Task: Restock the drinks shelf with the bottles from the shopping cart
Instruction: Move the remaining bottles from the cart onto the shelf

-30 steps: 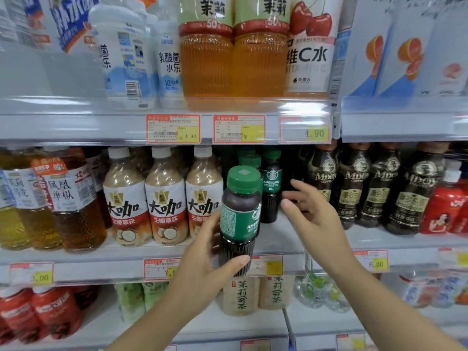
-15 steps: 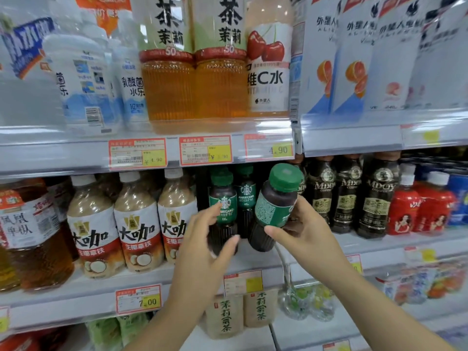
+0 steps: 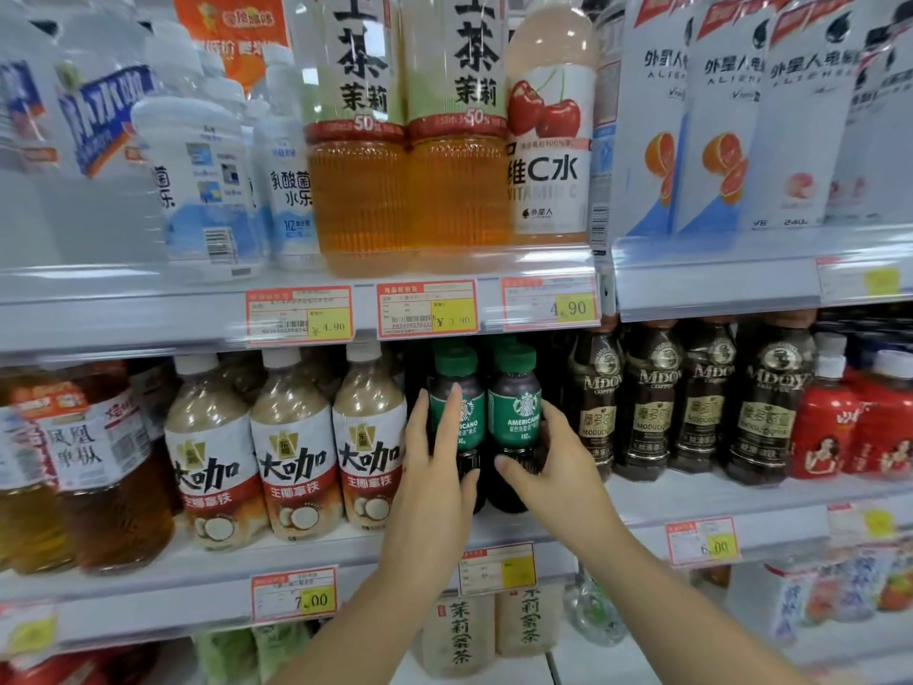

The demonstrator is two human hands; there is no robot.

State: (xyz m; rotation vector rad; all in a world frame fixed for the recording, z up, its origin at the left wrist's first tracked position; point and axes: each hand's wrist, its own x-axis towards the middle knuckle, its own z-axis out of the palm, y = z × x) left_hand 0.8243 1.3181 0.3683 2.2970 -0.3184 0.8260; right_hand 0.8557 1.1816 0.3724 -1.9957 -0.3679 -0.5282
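Aisle view on my feed: two green-capped coffee bottles are standing upright side by side at the front of the middle shelf (image 3: 691,491), touching each other. The left hand (image 3: 435,467) is lying flat against the left bottle (image 3: 472,415). Its fingers (image 3: 452,417) are stretching straight up over the green label and closing round nothing.

The right hand (image 3: 556,467) is gripping the right bottle (image 3: 514,412) low on its dark body. Its thumb (image 3: 511,464) is crossing the front while the other fingers are wrapping round the far side.

I am seeing more green caps (image 3: 499,341) lining up behind the pair, deeper in the row. Three beige latte bottles (image 3: 291,462) are standing just beside the left hand, and a row of dark coffee bottles (image 3: 652,402) is sitting just right of the right hand. Price tags (image 3: 427,309) are hanging along the edge of the upper shelf, where amber tea bottles (image 3: 360,190) are filling the middle.
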